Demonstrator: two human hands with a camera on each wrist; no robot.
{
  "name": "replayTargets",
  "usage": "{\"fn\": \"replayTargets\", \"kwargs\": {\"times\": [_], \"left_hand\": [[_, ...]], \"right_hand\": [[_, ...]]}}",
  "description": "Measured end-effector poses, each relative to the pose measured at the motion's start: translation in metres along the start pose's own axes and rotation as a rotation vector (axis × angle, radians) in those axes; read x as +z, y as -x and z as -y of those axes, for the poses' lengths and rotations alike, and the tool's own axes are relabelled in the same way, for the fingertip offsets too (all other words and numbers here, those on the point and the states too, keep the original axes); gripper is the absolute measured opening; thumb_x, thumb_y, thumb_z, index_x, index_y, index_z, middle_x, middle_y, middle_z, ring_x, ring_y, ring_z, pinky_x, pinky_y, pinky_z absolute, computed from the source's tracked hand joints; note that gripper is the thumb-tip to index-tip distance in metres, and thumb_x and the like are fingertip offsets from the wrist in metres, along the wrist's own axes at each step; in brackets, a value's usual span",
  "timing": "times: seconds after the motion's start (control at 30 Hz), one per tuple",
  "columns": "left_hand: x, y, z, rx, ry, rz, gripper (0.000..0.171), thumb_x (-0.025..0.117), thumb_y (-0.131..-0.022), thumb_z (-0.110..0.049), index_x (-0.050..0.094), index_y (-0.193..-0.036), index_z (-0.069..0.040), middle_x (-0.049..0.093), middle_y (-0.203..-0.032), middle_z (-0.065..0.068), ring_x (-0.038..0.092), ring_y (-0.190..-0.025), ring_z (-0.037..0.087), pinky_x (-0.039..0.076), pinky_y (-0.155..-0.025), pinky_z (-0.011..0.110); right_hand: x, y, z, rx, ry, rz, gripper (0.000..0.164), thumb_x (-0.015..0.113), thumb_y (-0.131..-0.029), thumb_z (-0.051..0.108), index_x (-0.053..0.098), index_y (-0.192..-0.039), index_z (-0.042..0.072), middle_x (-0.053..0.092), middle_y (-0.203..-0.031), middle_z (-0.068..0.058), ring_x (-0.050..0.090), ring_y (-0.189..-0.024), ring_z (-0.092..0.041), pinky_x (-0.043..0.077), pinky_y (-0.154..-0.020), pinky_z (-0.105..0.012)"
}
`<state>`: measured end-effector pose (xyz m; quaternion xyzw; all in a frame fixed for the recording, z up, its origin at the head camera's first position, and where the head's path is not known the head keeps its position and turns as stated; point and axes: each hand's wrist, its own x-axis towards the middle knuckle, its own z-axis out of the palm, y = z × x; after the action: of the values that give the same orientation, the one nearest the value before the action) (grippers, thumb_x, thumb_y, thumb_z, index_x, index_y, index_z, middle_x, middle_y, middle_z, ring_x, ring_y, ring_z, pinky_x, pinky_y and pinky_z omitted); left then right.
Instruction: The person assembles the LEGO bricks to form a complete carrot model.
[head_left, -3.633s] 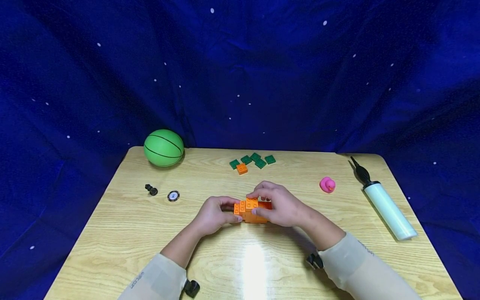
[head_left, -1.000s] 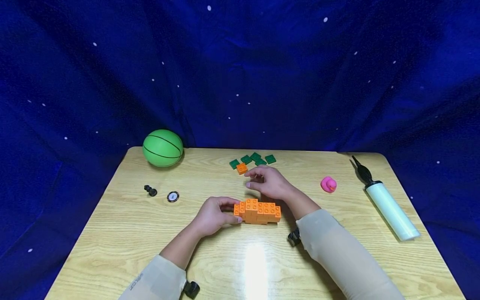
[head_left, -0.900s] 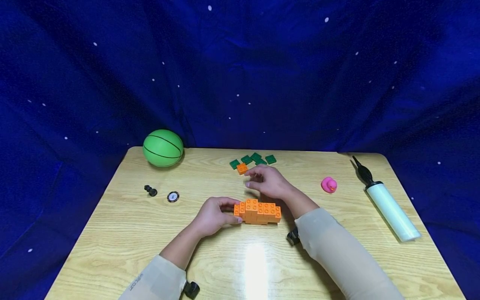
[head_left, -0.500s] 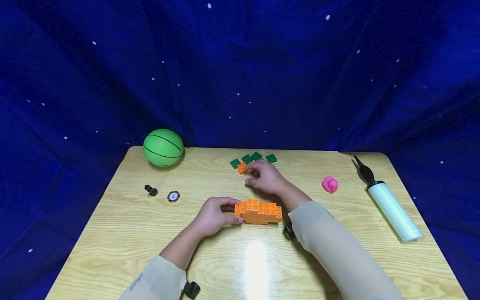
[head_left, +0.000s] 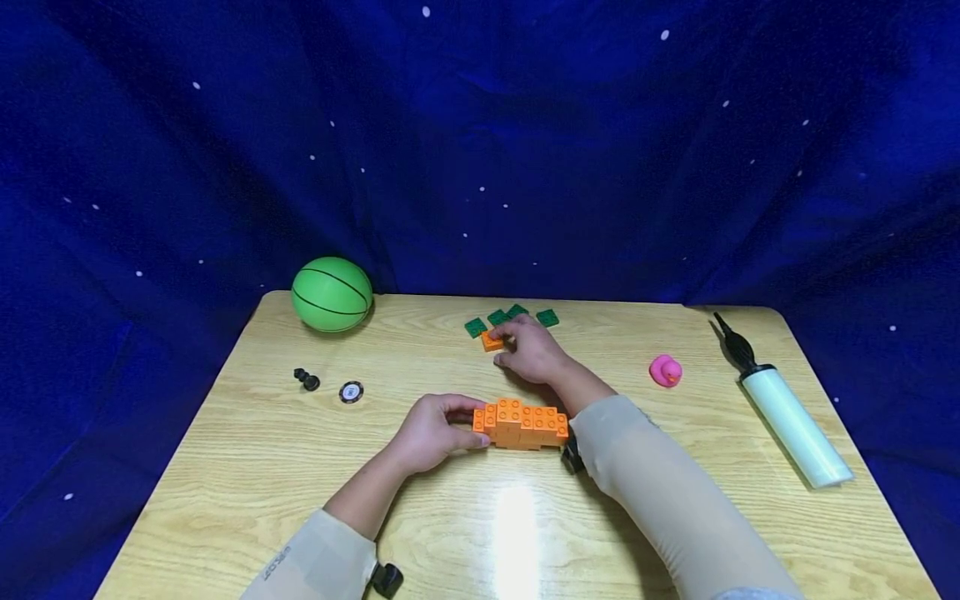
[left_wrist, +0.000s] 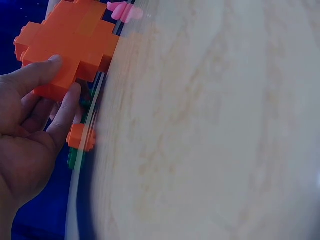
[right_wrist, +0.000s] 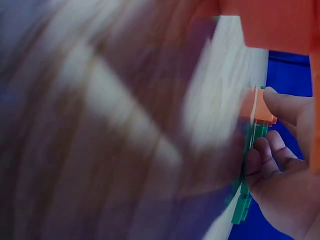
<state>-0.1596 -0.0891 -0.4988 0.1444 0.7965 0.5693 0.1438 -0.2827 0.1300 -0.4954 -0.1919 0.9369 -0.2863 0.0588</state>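
Observation:
My left hand (head_left: 429, 433) grips the left end of a stepped orange toy-brick assembly (head_left: 521, 425), thumb in front and fingers behind. The left wrist view shows this assembly (left_wrist: 75, 42) from its flat side, with the thumb pressed on it. Farther back, my right hand (head_left: 531, 350) is at a loose orange toy brick (head_left: 491, 342); its index fingertip touches the top, while the thumb appears apart from it on the near side. In the right wrist view the thumb partly overlaps the brick (right_wrist: 257, 106). Green bricks (head_left: 476, 327) lie just behind it.
A green ball (head_left: 332, 294), a black chess pawn (head_left: 307, 380) and a poker chip (head_left: 351, 392) are at the left of the wooden table (head_left: 247, 475). A pink rubber duck (head_left: 665, 371) and a hand pump (head_left: 795, 427) lie at the right. A blue curtain hangs behind.
My right hand has left the orange assembly and moved back to the loose orange brick, its index fingertip now on it. The left hand has kept its grip in the same place.

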Motion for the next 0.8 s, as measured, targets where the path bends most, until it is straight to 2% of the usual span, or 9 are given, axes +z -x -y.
{"fn": "replayTargets", "kwargs": {"times": [0.13, 0.27, 0.53, 0.8], "left_hand": [[0.000, 0.000, 0.000, -0.002, -0.002, -0.003, 0.044, 0.091, -0.079, -0.016, 0.076, -0.119, -0.009, 0.077, -0.108, 0.002, 0.073, -0.101, 0.017, 0.059, -0.085, 0.032], [0.001, 0.000, 0.000, -0.008, -0.001, -0.005, 0.044, 0.091, -0.079, -0.016, 0.076, -0.119, -0.009, 0.077, -0.108, 0.002, 0.073, -0.101, 0.017, 0.059, -0.085, 0.032], [0.002, 0.000, -0.001, -0.020, -0.008, 0.001, 0.044, 0.092, -0.079, -0.017, 0.076, -0.120, -0.011, 0.077, -0.109, 0.002, 0.072, -0.102, 0.017, 0.059, -0.086, 0.033], [0.002, 0.000, -0.001, -0.027, 0.015, 0.004, 0.043, 0.091, -0.080, -0.014, 0.076, -0.120, -0.010, 0.077, -0.110, 0.004, 0.072, -0.103, 0.019, 0.059, -0.086, 0.033]], "right_hand": [[-0.001, 0.001, 0.000, -0.014, -0.002, -0.029, 0.018, 0.082, -0.091, 0.017, 0.075, -0.107, 0.013, 0.064, -0.125, -0.009, 0.060, -0.112, -0.028, 0.049, -0.100, -0.045], [-0.002, 0.004, -0.002, -0.008, -0.032, -0.041, 0.012, 0.082, -0.089, 0.016, 0.075, -0.098, 0.013, 0.069, -0.121, -0.005, 0.063, -0.111, -0.026, 0.049, -0.101, -0.043], [-0.007, 0.017, -0.008, 0.011, -0.074, -0.048, 0.017, 0.085, -0.088, 0.020, 0.070, -0.094, 0.015, 0.068, -0.096, 0.001, 0.057, -0.087, -0.020, 0.047, -0.087, -0.039], [-0.015, 0.032, -0.012, 0.024, -0.078, -0.046, 0.021, 0.084, -0.089, 0.023, 0.067, -0.098, 0.016, 0.061, -0.083, -0.001, 0.052, -0.077, -0.020, 0.044, -0.078, -0.038]]}}
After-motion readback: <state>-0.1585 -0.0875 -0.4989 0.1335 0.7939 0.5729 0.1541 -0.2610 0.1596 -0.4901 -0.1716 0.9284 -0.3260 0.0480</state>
